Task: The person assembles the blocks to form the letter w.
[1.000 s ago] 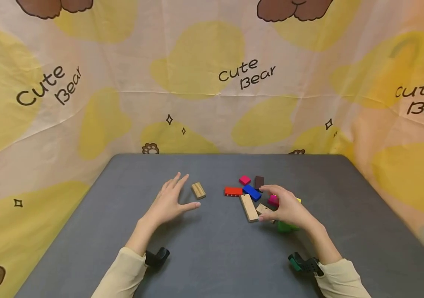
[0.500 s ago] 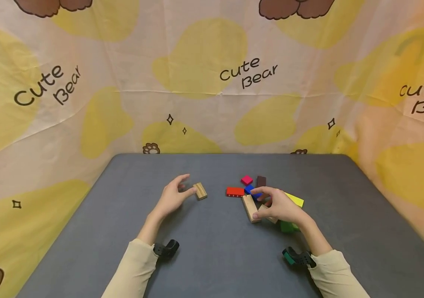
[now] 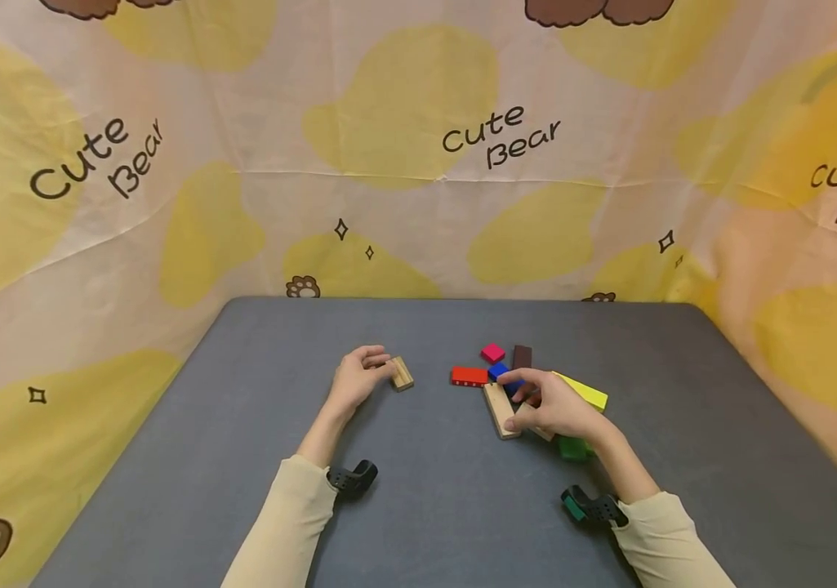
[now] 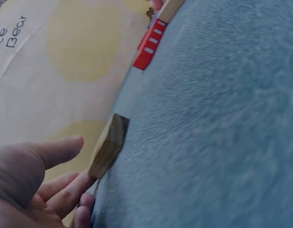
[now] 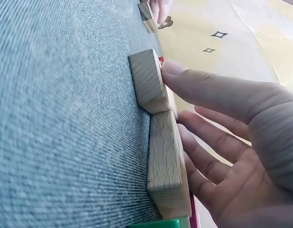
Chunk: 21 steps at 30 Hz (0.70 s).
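Note:
My left hand (image 3: 359, 381) is at the left side of a small grooved wooden block (image 3: 401, 374). In the left wrist view a fingertip meets the near end of that block (image 4: 109, 145), while the thumb (image 4: 63, 151) stays apart from it. Over a loose group of blocks, my right hand (image 3: 565, 411) hovers with fingers loosely bent. Its thumb lies right at the top edge of a long pale wooden block (image 3: 499, 411). A second pale block (image 5: 166, 152) sits end to end with it, beside the fingers and partly hidden by them in the head view.
Around the right hand lie a red block (image 3: 469, 376), a blue block (image 3: 497, 371), a pink block (image 3: 492, 353), a dark brown block (image 3: 523, 357), a yellow block (image 3: 585, 394) and a green block (image 3: 575, 448). A printed cloth (image 3: 396, 106) hangs behind the grey table (image 3: 433, 506).
My left hand has moved right to the grooved block, its fingers drawing in. The right hand has shifted slightly, and its thumb has come to the long pale block.

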Motion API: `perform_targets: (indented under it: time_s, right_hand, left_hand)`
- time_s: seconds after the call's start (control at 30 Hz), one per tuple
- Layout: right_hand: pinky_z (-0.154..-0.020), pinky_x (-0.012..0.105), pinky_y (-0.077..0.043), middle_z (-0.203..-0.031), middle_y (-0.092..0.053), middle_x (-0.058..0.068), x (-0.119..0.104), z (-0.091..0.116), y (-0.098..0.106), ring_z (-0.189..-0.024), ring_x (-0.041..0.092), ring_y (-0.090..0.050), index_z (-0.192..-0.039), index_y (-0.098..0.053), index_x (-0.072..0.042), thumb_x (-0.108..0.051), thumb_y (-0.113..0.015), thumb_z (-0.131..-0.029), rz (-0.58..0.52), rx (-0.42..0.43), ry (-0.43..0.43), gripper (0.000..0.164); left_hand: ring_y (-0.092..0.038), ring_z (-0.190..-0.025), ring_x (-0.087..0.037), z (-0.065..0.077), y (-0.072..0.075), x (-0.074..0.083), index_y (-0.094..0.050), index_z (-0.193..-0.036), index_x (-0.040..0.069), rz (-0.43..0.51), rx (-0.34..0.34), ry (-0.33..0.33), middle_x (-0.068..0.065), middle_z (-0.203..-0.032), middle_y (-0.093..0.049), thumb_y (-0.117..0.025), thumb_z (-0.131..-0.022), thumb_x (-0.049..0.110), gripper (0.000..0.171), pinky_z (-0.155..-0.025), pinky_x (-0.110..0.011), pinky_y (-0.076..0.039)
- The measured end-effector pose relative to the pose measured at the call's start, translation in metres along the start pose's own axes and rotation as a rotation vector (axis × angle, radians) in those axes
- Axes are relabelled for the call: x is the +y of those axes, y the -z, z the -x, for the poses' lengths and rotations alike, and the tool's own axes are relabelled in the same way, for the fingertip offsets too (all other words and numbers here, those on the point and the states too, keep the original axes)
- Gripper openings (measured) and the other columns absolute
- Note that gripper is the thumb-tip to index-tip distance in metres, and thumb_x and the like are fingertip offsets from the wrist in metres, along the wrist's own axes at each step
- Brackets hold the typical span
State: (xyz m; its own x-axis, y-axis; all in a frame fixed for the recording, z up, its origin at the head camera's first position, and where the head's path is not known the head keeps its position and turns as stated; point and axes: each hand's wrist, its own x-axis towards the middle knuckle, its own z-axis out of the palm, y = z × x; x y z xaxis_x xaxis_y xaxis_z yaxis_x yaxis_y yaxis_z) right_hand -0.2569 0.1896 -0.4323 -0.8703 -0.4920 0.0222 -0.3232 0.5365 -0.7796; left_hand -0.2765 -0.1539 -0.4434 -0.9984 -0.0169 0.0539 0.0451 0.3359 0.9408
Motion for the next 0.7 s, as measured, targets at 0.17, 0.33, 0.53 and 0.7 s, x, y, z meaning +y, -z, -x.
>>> perform_targets:
  time_s: [0.17,0.33,0.53,0.7]
  right_hand:
    - [-0.072,0.038,-0.052,-0.099,-0.064,0.005,-0.0002,0.0005,-0.0003,-0.086,0.023,-0.06,-0.132,-0.061,-0.016,-0.024,-0.089,-0.074,-0.011,-0.007,-0.012,0.065]
    - [-0.075,0.039,-0.051,-0.102,-0.063,0.006,-0.0016,0.0003,0.0001,-0.089,0.023,-0.06,-0.135,-0.058,-0.013,-0.026,-0.09,-0.072,-0.021,-0.026,-0.009,0.072]
    - [-0.077,0.039,-0.049,-0.104,-0.062,0.006,-0.0024,0.0007,-0.0014,-0.092,0.023,-0.059,-0.137,-0.056,-0.014,-0.029,-0.09,-0.072,-0.01,-0.04,-0.035,0.076]
    - [-0.074,0.039,-0.049,-0.107,-0.061,0.007,-0.0049,0.0009,-0.0019,-0.092,0.023,-0.057,-0.135,-0.058,-0.017,-0.03,-0.091,-0.071,0.016,-0.04,-0.034,0.073]
  left_hand:
    - [-0.055,-0.117,-0.034,-0.0003,-0.0076,-0.0021,-0.06,-0.129,-0.004,-0.049,0.054,-0.013,-0.016,-0.117,-0.068,-0.077,-0.086,0.008,0.048,-0.1,-0.046,-0.042]
    - [-0.055,-0.115,-0.032,-0.0004,-0.008,-0.0034,-0.063,-0.126,-0.001,-0.082,0.087,0.002,-0.014,-0.115,-0.069,-0.08,-0.083,0.009,0.047,-0.098,-0.046,-0.042]
    - [-0.056,-0.113,-0.031,-0.0002,-0.0071,-0.0031,-0.063,-0.125,-0.001,-0.098,0.084,0.004,-0.014,-0.114,-0.069,-0.081,-0.083,0.011,0.048,-0.097,-0.046,-0.043]
    - [-0.056,-0.114,-0.03,-0.0017,-0.0067,-0.0054,-0.063,-0.126,0.0,-0.091,0.085,0.001,-0.012,-0.115,-0.069,-0.081,-0.083,0.012,0.048,-0.098,-0.044,-0.043]
